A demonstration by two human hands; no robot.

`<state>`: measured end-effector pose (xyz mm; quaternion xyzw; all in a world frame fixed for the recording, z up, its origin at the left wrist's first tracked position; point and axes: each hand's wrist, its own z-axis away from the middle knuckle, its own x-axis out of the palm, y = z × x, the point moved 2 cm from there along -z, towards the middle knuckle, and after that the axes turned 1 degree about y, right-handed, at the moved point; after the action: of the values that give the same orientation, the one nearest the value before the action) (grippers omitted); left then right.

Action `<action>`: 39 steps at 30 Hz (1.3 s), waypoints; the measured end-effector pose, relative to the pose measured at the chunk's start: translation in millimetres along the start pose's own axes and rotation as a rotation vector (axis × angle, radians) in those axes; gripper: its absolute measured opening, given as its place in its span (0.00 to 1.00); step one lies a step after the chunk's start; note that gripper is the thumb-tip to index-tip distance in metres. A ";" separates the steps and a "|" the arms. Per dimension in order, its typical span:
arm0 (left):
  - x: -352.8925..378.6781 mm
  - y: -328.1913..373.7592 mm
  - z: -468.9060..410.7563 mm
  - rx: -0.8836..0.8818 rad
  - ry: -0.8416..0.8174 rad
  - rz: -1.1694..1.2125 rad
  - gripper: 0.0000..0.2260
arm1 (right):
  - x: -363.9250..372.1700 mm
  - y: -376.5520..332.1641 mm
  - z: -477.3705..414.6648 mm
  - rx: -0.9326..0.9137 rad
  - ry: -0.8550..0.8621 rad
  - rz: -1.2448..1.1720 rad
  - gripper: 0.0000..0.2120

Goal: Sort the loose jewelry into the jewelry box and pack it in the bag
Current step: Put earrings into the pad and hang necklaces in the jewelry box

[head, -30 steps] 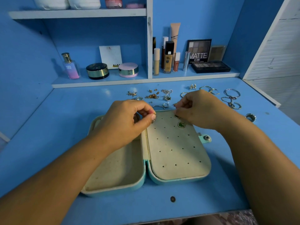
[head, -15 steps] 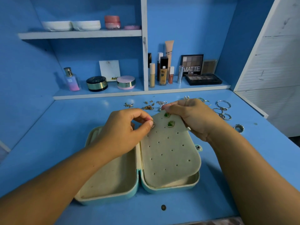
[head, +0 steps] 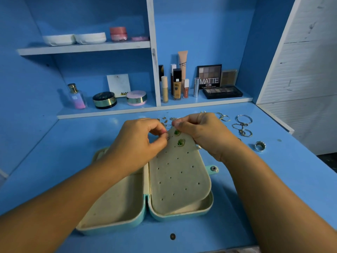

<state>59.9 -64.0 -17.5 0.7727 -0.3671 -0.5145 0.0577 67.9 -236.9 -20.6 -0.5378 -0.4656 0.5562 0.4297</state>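
The teal jewelry box (head: pixel 113 203) lies open and flat at the near middle of the desk, cream-lined, its snap tab (head: pixel 213 168) sticking out right. Over its right half a perforated cream panel (head: pixel 179 179) tilts up at the far end, where the right hand (head: pixel 202 132) pinches it. Two green earrings (head: pixel 181 142) sit in its far holes. The left hand (head: pixel 138 143) pinches a small metal piece (head: pixel 167 138) at the panel's left edge. Loose studs (head: pixel 165 121), hoops (head: pixel 223 116), bangles (head: pixel 244 119) and a wide ring (head: pixel 259 146) lie beyond and to the right.
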 end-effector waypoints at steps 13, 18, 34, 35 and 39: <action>-1.4 5.0 -3.4 -0.057 -0.072 0.073 0.01 | -1.5 1.4 -0.8 -0.016 -0.011 0.055 0.07; -7.5 4.4 -13.1 0.061 -0.204 -0.120 0.07 | -0.9 1.3 -1.1 -0.016 -0.001 0.063 0.06; 2.1 -2.7 3.9 -0.023 0.020 0.097 0.06 | -1.3 1.7 -0.8 -0.008 -0.006 0.056 0.08; 2.1 -2.9 5.3 -0.040 0.040 0.131 0.06 | -1.3 2.0 -0.8 -0.007 -0.005 0.054 0.08; 2.2 -1.8 10.2 0.045 -0.013 0.068 0.10 | -1.1 3.4 -0.5 -0.020 -0.013 0.066 0.08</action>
<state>52.7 -61.2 -24.7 0.7577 -0.4050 -0.5088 0.0553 68.5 -238.6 -23.7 -0.5534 -0.4560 0.5690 0.4025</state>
